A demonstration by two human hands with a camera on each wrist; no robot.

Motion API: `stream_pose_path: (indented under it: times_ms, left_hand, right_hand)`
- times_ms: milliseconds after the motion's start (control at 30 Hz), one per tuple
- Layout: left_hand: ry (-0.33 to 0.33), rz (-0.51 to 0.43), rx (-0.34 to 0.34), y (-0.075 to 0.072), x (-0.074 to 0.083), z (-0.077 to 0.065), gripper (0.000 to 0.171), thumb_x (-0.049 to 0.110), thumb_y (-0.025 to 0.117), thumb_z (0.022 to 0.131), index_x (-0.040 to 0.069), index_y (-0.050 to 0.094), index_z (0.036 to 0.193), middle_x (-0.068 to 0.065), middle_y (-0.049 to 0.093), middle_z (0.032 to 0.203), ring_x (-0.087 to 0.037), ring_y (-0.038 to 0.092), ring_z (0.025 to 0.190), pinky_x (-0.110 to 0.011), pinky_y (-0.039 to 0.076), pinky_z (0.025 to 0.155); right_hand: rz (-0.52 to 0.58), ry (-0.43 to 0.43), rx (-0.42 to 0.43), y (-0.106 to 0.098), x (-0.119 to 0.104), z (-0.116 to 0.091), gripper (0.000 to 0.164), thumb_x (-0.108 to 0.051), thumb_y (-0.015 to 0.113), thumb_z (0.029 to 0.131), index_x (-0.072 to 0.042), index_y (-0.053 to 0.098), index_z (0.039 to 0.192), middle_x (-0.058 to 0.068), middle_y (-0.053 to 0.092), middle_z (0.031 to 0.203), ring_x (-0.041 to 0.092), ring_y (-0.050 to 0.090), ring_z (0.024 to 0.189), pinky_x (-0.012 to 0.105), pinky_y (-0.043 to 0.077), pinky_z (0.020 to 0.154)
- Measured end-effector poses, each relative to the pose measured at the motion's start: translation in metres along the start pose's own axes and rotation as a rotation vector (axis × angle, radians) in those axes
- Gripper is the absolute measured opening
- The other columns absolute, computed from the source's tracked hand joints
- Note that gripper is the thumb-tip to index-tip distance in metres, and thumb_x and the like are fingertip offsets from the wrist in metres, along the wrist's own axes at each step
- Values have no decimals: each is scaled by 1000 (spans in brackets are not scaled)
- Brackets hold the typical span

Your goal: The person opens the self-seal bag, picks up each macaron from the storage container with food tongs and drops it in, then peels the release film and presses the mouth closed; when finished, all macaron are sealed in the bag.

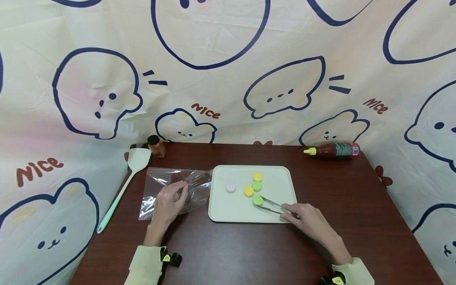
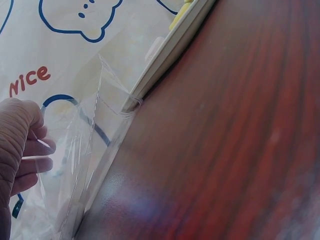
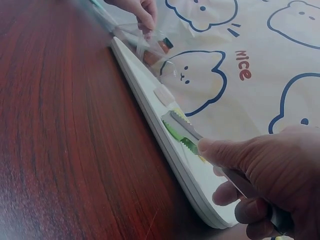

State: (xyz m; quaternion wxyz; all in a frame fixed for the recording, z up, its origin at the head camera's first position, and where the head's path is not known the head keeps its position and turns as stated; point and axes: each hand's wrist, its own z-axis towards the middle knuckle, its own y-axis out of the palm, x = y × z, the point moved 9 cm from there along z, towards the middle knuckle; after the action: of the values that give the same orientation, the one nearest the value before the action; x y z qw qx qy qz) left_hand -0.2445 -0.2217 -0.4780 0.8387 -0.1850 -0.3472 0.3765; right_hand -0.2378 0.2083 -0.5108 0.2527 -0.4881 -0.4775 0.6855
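Observation:
My right hand [image 1: 312, 222] holds metal tongs [image 3: 186, 125] over the right part of a white tray [image 1: 221, 213]. Their toothed tips stand on either side of a green macaron [image 1: 257, 200] at the tray's lower middle. Another green macaron [image 1: 257, 186], two yellow macarons [image 1: 257, 177] and a pale lilac macaron [image 1: 230, 187] lie nearby on the tray. To the tray's left, my left hand [image 1: 170, 201] pinches a clear plastic bag [image 1: 156, 183] between thumb and fingers. The bag's right end reaches the tray's left rim, and its upper side is lifted in the left wrist view.
A white spatula with a pale green handle [image 1: 118, 200] lies along the table's left edge. Behind the bag stands a small black-capped jar [image 1: 157, 147]. A red sauce bottle with a yellow tip [image 1: 333, 151] lies at the back right. Printed cloth [image 1: 228, 91] hangs behind the brown table [image 1: 228, 253].

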Motion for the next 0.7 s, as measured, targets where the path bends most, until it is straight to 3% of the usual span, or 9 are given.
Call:
stream_pose_path:
  times_ms: [100,300,467,700]
  left_hand:
    - [-2,-5,-2,-1,0,0,16,5,75,91,-1,80,104,-19,78,106,-38,75,99,-56,60,85]
    - [-4,-13,-1,-1,0,0,15,5,75,91,-1,80,104,-18,79,106,-38,75,98,-55,60,85]
    - [-10,-7,-2,-1,0,-1,15,5,75,91,-1,80,103,-18,79,106,-37,76,98,-55,60,85]
    - [7,-15,20,-2,-1,-1,14,4,75,90,0,81,103,-18,79,105,-37,76,97,-55,59,84]
  right_hand:
    - [-2,0,0,0,1,0,36,-37,79,94,-17,78,124,-20,54,68,1,41,61,22,33,53]
    - [-7,-9,16,0,1,-1,35,-37,78,94,-17,79,123,-8,77,95,1,45,65,23,36,56]
    - [-13,-15,21,1,2,-2,37,-43,76,96,-18,79,124,-3,79,107,1,51,70,23,39,59]
    - [30,-6,22,-2,5,-2,40,-49,71,97,-21,78,126,-5,79,107,1,53,72,24,41,60]
